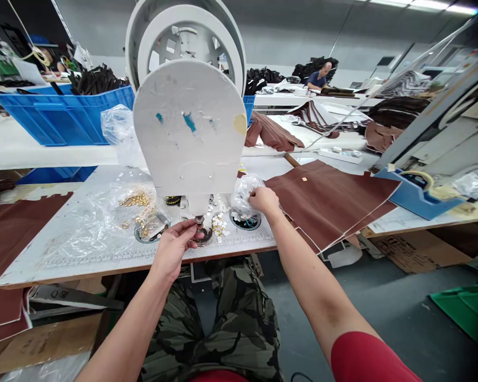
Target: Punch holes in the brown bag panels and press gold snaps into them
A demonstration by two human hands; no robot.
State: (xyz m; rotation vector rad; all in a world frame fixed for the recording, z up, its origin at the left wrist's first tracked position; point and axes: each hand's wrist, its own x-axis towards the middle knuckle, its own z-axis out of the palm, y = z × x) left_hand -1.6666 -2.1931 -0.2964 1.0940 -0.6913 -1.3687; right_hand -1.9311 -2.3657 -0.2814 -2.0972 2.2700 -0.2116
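Note:
My left hand (171, 249) is at the front of the white table, its fingertips curled against the small metal die (200, 225) of a white rivet press (189, 124). Whether those fingers pinch something is too small to tell. My right hand (265, 200) presses into a clear plastic bag (242, 196) in a round metal dish (245, 220). Loose white snap parts (219, 223) lie around the die. To the left, a second plastic bag (135, 204) holds brass rivets. Brown leather panels (326, 204) lie stacked beyond my right hand.
A blue plastic crate (63, 114) sits on the shelf behind the press. A brown leather sheet (19, 249) lies to the left, and a blue tape dispenser (416, 193) stands to the right. A co-worker (317, 77) sits at a far table. The table's front edge (143, 268) runs before my lap.

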